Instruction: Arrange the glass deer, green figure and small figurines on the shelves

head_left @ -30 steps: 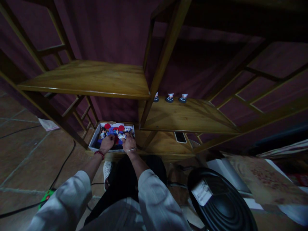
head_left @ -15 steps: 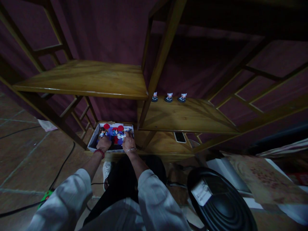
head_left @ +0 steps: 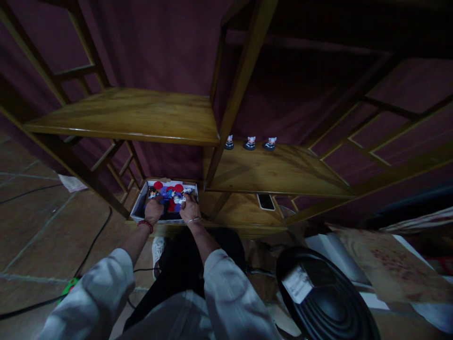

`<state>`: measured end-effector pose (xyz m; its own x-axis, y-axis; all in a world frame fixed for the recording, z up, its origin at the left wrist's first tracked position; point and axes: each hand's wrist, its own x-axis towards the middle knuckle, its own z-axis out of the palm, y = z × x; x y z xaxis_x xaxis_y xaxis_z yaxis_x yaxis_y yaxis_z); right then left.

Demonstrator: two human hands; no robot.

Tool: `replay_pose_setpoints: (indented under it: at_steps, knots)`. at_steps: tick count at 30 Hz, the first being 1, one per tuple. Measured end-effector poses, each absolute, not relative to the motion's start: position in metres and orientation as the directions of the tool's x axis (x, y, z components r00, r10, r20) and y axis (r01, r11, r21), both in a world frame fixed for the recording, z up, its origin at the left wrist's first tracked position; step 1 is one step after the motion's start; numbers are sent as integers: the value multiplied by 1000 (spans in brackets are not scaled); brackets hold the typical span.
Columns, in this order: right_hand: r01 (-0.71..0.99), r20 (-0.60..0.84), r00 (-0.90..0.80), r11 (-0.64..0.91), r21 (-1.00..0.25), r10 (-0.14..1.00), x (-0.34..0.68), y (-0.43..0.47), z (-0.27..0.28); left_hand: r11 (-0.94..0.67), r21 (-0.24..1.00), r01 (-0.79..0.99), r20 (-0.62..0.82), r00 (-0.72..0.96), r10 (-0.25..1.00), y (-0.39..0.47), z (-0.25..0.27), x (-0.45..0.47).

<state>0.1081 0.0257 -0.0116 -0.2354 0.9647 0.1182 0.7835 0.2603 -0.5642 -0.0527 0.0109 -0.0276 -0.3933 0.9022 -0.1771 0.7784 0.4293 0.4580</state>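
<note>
A shallow white box (head_left: 139,208) stands on the lowest left shelf, filled with small colourful figurines and round red and purple pieces. My left hand (head_left: 153,211) reaches into its left half with curled fingers, close to a small figurine (head_left: 153,193) in white, orange and dark colours. On the right side of the box, my right hand (head_left: 190,209) has its fingers bent down beside a white-and-blue figurine (head_left: 178,199). Whatever either hand's fingertips hold is too small and dim to make out.
Three small figurines on dark bases, one of them the middle figurine (head_left: 249,143), line the back of the right shelf (head_left: 276,170). A phone (head_left: 265,202) lies on the lower shelf. A black stool (head_left: 325,297) is at my right. Cables (head_left: 95,245) cross the tiled floor.
The whole view has shifted very slightly. Both hands stay inside the box, with small finger movements among the figurines.
</note>
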Motion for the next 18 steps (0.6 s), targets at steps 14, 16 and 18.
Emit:
replay_pose_setpoints:
  at_steps: [14,16,18]
  knots:
    - [809,82,-260,263,-526,962,109,24,-7,383,610,694,-292,-252,923,15,-15,-42]
    - [812,73,-261,260,-523,963,109,24,-5,377,583,719,-279,-259,925,17,-18,-43]
    - [817,63,-257,251,-519,964,108,24,-5,361,567,741,-251,-263,932,18,-21,-45]
